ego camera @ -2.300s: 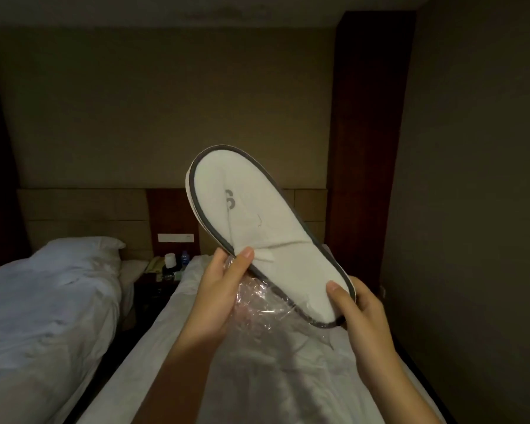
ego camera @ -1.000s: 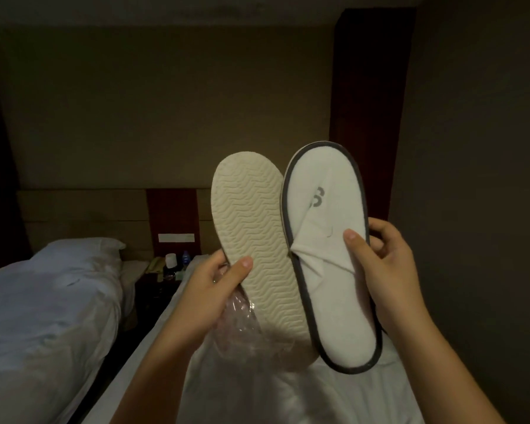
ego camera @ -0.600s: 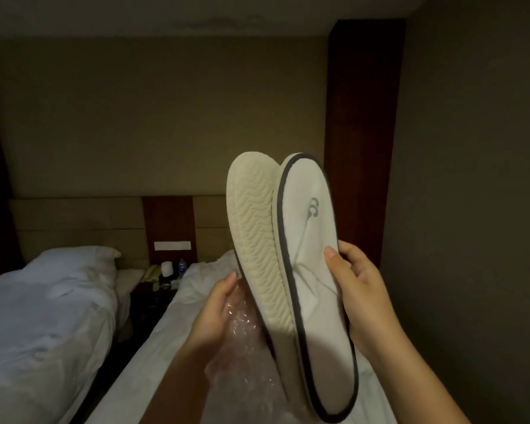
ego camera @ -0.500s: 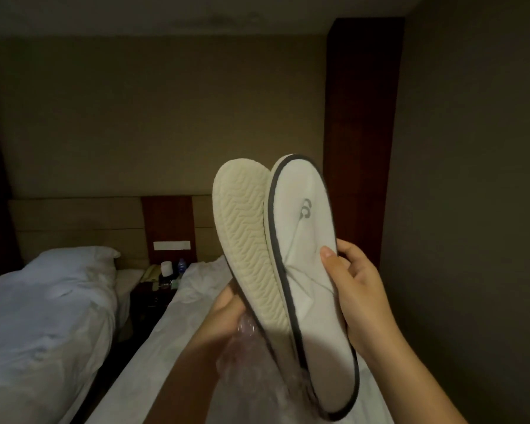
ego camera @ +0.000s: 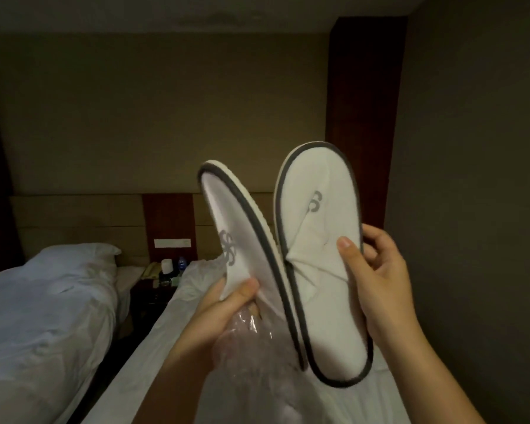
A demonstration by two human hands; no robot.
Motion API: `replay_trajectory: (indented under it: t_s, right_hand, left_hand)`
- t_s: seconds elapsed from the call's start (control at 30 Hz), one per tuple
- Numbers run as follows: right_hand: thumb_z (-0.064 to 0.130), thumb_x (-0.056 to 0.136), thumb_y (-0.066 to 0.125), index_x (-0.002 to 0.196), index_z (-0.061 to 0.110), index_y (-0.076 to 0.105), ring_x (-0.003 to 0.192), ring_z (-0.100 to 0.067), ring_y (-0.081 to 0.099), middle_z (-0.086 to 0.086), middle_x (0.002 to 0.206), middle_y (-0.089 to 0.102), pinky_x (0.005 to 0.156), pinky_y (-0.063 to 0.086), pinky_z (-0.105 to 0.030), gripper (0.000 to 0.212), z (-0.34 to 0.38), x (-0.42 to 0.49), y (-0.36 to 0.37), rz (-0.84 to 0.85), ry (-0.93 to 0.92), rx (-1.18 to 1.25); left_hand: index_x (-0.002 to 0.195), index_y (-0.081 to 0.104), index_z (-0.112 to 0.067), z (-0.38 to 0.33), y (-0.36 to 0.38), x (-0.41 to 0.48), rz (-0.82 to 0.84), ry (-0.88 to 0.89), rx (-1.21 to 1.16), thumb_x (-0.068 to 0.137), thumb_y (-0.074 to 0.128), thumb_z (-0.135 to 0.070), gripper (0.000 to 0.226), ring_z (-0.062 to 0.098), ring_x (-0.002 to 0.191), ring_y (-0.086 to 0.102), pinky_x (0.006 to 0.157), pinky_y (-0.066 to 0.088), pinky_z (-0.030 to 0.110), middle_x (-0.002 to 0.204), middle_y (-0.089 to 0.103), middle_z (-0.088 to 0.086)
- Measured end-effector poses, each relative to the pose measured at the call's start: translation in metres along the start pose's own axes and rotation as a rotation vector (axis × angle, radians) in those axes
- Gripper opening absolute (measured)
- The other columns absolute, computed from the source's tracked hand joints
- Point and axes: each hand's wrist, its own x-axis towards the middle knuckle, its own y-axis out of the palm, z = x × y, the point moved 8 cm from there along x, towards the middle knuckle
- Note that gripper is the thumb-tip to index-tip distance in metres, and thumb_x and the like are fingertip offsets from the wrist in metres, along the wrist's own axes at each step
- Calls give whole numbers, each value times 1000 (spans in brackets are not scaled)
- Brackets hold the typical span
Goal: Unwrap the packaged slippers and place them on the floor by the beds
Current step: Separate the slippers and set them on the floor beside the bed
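Both hands are full. The left hand (ego camera: 227, 304) pinches the left-hand slipper (ego camera: 242, 240) at the open edge of its upper, thumb on top, and the same hand also holds a crumpled clear plastic wrapper (ego camera: 251, 347) bunched under its palm. The right hand (ego camera: 377, 276) grips the right-hand slipper (ego camera: 318, 255) by its side, with the thumb laid across the white upper and the fingers curled round behind the sole.

Both slippers are out of the wrapper and held up in the air, toes upward and heels down, over the near bed (ego camera: 172, 332). They are white with dark grey trim, and each has a grey logo on the upper. The left-hand slipper tilts to the left and is turned partly edge-on, so its pale sole rim shows along the right side. The right-hand slipper faces the camera almost flat. Their toes stand apart and their lower halves converge like a V (whether they actually touch there is hard to tell).

Left of the near bed lies the far bed (ego camera: 43, 316), with white bedding and a pillow. Between the two heads stands a dark nightstand (ego camera: 147, 295) carrying a telephone, a small bottle and a few other small items. A padded headboard (ego camera: 74, 218) runs along the wall behind, and a dark wood panel (ego camera: 364, 117) rises at the right.
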Motion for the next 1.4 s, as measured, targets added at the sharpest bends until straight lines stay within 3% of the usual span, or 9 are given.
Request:
replay_trajectory:
  t_s: [0.2,0.43,0.53,0.7,0.87,0.97,1.07,1.23,1.4]
  right_hand:
    - [26,89,65,106,31,59,85,-5,72,8,92,77,62,52,-12,19,9,7,-25,-160,-66,24]
    - [31,85,65,106,35,56,82,-2,71,10,93,76,61,52,-11,23,3,-6,-2,-46,-41,-11]
    - [27,83,66,110,22,57,83,-7,72,4,93,77,64,53,-14,28,-2,-12,6,-5,-37,-33]
    - [20,88,65,109,21,57,89,-7,70,2,98,74,69,54,-21,23,-16,-16,16,25,-23,-93]
    - [31,88,64,107,33,54,90,-8,70,3,98,73,70,56,-24,22,-22,-15,15,50,27,-109]
    - [30,87,63,107,32,54,80,-18,73,-3,90,76,67,59,-31,22,-33,-15,15,89,161,-14]
    - [25,86,65,106,28,56,77,-16,73,-4,89,77,60,57,-26,23,-37,-18,12,94,186,23]
    - [18,90,62,111,26,55,81,-22,73,1,89,77,67,60,-33,24,-56,-32,15,196,264,-30]
    - [27,92,60,122,29,51,88,-11,71,10,98,74,73,59,-29,31,-58,-38,26,352,183,-243]
  left_hand:
    - [107,69,-21,-21,-34,-3,-240,121,245,56,79,-47,59,10,82,74,68,58,25,92,78,-6]
    - [116,67,-19,-16,-22,-7,-312,92,234,78,73,-41,45,11,88,72,70,56,22,98,77,-3]
    - [104,71,-18,-16,-10,-7,-224,64,234,81,70,-40,32,5,73,73,55,53,14,84,78,-9]
    - [106,69,-25,-12,12,-8,-28,57,239,69,67,-48,44,29,95,71,82,57,39,100,76,12]
    - [117,61,-23,-12,19,-13,105,70,233,71,62,-45,50,5,82,73,61,54,15,92,78,-11]
    - [102,71,-19,-14,10,-14,97,7,219,70,54,-61,54,4,55,67,48,51,17,66,73,-6]
    - [92,75,-18,-15,-5,-12,-5,-43,187,59,57,-72,66,8,53,69,45,51,19,66,74,-2]
    - [89,72,-48,-38,-35,-11,-166,136,178,64,65,-70,34,-1,84,72,60,53,12,93,76,-19]
    - [103,71,-36,-36,-46,-9,-225,131,222,83,67,-42,21,12,86,74,61,56,19,99,77,-4]
